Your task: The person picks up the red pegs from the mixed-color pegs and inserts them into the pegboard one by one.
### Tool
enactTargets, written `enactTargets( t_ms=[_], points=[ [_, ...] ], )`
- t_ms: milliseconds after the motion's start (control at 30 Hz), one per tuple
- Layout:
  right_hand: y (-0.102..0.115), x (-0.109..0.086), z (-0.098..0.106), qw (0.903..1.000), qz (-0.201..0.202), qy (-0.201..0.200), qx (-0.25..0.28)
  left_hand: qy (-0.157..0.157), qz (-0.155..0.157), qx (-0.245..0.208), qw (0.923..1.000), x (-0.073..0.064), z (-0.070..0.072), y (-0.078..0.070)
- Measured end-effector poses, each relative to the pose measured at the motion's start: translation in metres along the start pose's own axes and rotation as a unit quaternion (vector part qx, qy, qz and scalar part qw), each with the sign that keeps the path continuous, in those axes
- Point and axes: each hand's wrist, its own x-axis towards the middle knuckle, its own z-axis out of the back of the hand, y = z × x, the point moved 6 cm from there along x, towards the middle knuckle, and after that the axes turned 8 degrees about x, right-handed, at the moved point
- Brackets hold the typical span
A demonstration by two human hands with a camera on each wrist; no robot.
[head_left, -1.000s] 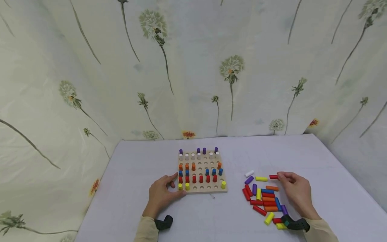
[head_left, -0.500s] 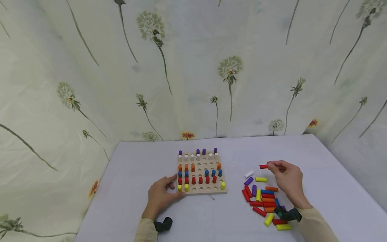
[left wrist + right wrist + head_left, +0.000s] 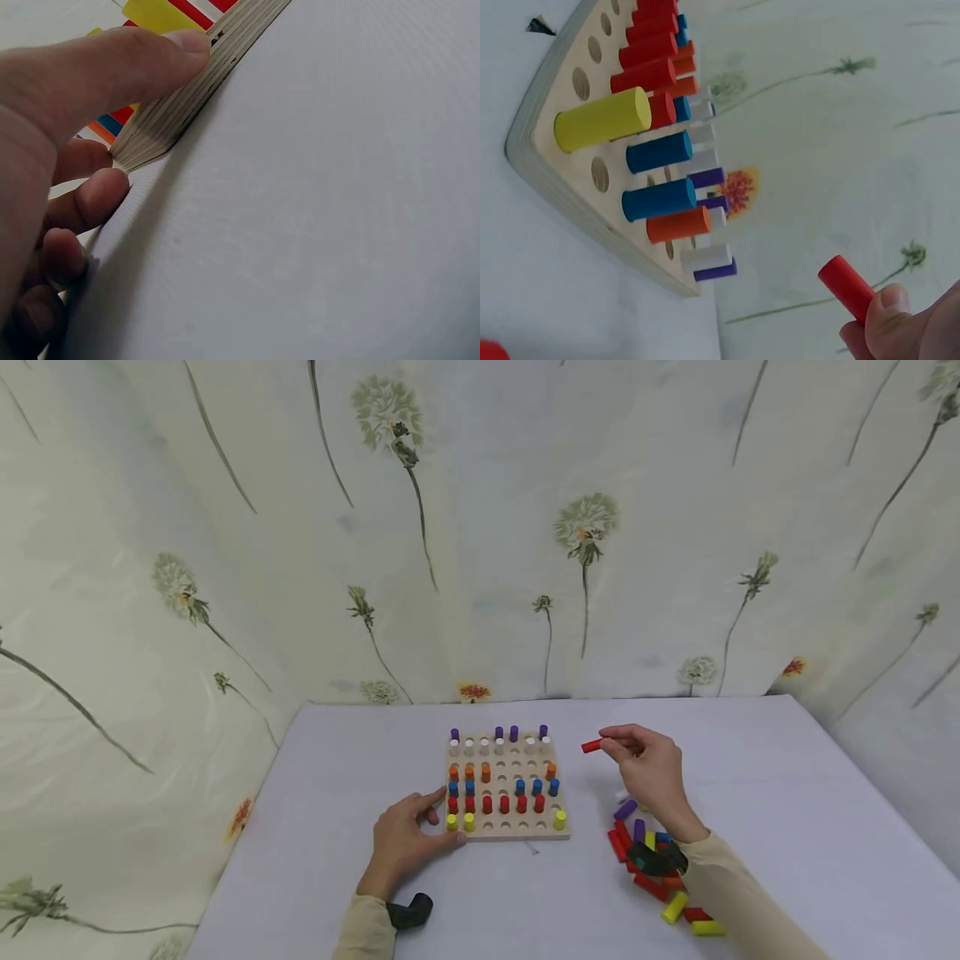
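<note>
A wooden pegboard (image 3: 513,837) lies flat on the table, with rows of purple, white, orange, blue, red and yellow pegs upright in its holes and some holes bare. At its near left corner my left hand (image 3: 405,835) holds the board; in the left wrist view the thumb (image 3: 142,64) lies along the front edge and other fingertips reach the left side. Off the board's right side, my right hand (image 3: 651,770) pinches a red peg (image 3: 592,746) by one end, raised and lying nearly level. In the right wrist view this red peg (image 3: 847,289) points away from the fingertips.
A loose pile of pegs in several colours, among them a yellow peg (image 3: 675,907) and a purple peg (image 3: 625,810), lies to the right of the board, partly hidden under my right forearm. A flower-printed cloth (image 3: 480,568) hangs behind the table (image 3: 360,735).
My right hand has carried the red peg up from the pile and leftward, closer to the board. My left hand has stayed at the board's corner. The head view has shifted slightly.
</note>
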Motion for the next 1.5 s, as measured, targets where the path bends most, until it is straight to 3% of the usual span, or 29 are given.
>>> enactTargets(
  t_ms=[400, 1033, 1200, 1500],
  points=[
    [0.025, 0.014, -0.046, 0.9983, 0.038, 0.038, 0.022, 0.002, -0.003, 0.004, 1.0, -0.001, -0.005, 0.0],
    [0.055, 0.013, -0.135, 0.987, 0.014, 0.146, 0.066, 0.009, -0.001, -0.002, 1.0, -0.001, -0.001, -0.001],
    [0.06, 0.014, -0.151, 0.9841, 0.027, 0.168, 0.051, 0.011, 0.0, -0.003, 0.9999, -0.001, -0.001, -0.003],
    [0.064, 0.016, -0.172, 0.9776, 0.003, 0.21, -0.016, 0.003, -0.007, 0.005, 1.0, -0.001, -0.002, -0.004]
  ],
)
